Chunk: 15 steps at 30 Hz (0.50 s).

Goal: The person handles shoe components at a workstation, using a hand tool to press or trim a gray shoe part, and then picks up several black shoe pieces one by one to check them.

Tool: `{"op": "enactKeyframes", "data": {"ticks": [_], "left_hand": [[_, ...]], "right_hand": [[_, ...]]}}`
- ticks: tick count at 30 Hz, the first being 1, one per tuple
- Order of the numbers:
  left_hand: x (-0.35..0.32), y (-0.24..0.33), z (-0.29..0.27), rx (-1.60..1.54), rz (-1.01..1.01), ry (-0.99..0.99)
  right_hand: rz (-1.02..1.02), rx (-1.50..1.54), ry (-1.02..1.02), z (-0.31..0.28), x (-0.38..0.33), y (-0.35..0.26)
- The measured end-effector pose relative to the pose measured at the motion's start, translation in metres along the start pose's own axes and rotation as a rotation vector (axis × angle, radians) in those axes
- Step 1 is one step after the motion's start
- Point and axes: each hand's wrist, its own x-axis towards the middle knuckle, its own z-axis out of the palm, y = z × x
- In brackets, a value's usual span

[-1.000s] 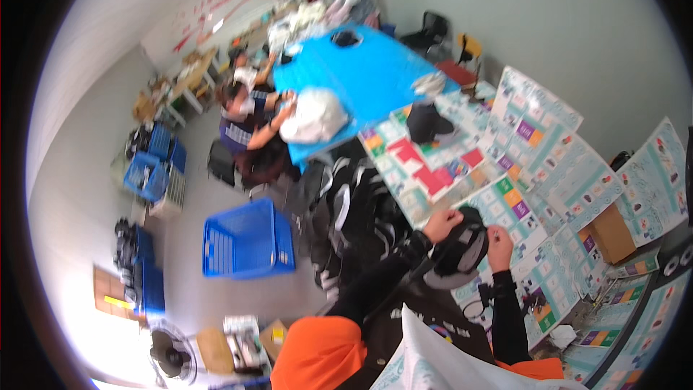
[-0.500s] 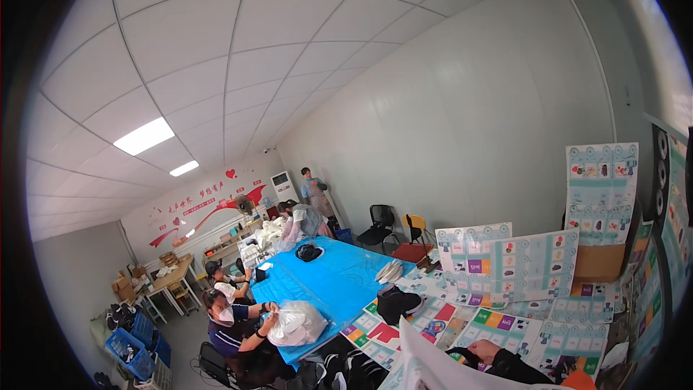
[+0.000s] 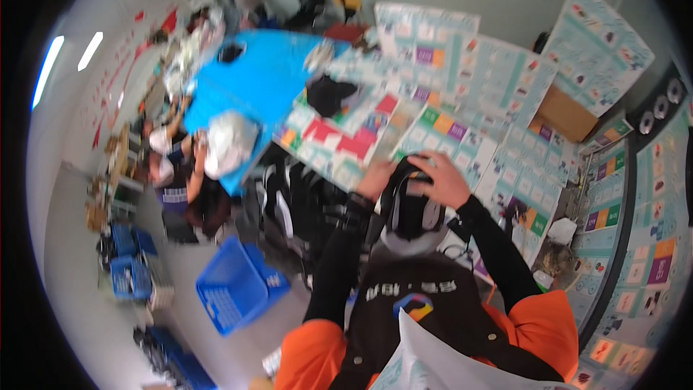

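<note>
One black-and-grey helmet-like headset (image 3: 413, 209) sits at the near edge of the table, close in front of the person's chest, its long axis running near to far with the rounded grey end toward the person. Two hands grip it: the left hand (image 3: 377, 177) closes on its far-left edge, and the right hand (image 3: 442, 179) lies curled over its top, fingers wrapped down on the shell. Half a second ago the view looked up at the ceiling and the far wall; it now looks down on the hands. Around the headset lie many printed colour-block sheets (image 3: 469, 137). One black cloth bundle (image 3: 328, 94) rests farther off, before one blue table (image 3: 253, 79). One large blue crate (image 3: 232, 290) stands on the floor at left.
</note>
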Motion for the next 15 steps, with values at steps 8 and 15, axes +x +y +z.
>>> {"op": "enactKeyframes", "data": {"ticks": [8,15], "left_hand": [[-0.030,0.022,0.009,-0.130,0.073,0.086],[-0.069,0.038,0.041,-0.493,-0.233,-0.016]], "right_hand": [[0.524,-0.145,0.219,0.007,-0.044,0.074],[0.831,-0.079,0.308,0.041,-0.128,0.129]]}}
